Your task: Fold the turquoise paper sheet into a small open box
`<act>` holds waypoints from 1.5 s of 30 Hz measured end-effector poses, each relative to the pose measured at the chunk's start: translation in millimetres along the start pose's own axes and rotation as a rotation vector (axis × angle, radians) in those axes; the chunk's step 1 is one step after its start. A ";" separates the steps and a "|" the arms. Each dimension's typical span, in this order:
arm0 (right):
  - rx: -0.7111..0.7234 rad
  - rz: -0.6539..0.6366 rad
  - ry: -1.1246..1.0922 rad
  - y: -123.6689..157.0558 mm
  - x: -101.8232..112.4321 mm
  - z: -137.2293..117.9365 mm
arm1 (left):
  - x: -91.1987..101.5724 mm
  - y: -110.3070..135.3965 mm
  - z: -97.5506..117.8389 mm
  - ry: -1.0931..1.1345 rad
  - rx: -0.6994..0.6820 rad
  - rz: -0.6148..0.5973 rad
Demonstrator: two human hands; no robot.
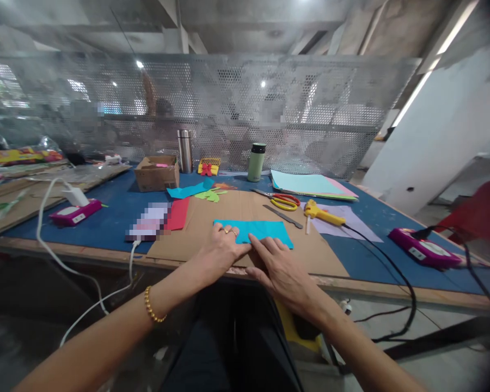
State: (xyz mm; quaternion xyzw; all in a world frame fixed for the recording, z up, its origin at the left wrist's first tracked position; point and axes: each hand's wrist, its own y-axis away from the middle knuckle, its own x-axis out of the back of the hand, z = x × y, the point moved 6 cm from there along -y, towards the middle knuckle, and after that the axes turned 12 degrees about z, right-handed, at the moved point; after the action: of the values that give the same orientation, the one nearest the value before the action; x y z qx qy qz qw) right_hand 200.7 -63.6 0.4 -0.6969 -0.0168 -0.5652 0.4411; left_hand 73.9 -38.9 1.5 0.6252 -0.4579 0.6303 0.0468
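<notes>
A bright blue sheet of paper (265, 230) lies on the flat brown cardboard (224, 207) near the table's front edge. My left hand (224, 247) rests on the sheet's left part, with the fingertips on it and the thumb stretched to the right. Across the near edge of the paper, my right hand (275, 261) lies with its fingers extended and the thumb apart. Both hands press from above, close together, and cover part of that near edge. Just beyond the sheet are a grey metal blade (283, 216) and scissors with red and yellow handles (283, 201).
A yellow glue gun (324, 212) with a black cord lies right on lilac paper (351, 222). Left are a charging phone (149, 220) and red paper (178, 213). Behind stand a cardboard box (157, 174), steel flask (185, 152), green tumbler (256, 163) and stacked coloured sheets (310, 184).
</notes>
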 end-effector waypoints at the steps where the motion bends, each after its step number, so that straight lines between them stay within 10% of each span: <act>1: 0.003 -0.010 0.022 0.8 -1.9 -0.7 | 1.8 4.9 -5.8 0.028 0.047 0.016; 7: 0.046 -0.009 0.091 -2.1 -3.2 -8.9 | 11.0 37.2 -55.3 0.264 0.532 0.073; 15: 0.061 0.017 0.091 -1.6 -4.4 -8.3 | 5.3 28.2 -60.0 0.329 0.676 0.031; 34: 0.043 -0.003 0.085 -2.2 -4.9 -7.3 | -0.6 15.9 -62.4 0.137 0.599 -0.172; 45: 0.049 -0.008 0.132 -1.0 -6.5 -7.1 | 19.0 28.9 -34.5 -0.133 0.505 -0.021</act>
State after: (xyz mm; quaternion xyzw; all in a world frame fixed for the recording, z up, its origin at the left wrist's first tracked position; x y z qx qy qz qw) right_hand 192.3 -64.5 -4.4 -0.6472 -0.0043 -0.6111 0.4557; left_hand 25.9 -43.4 9.2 0.6619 -0.2815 0.6816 -0.1346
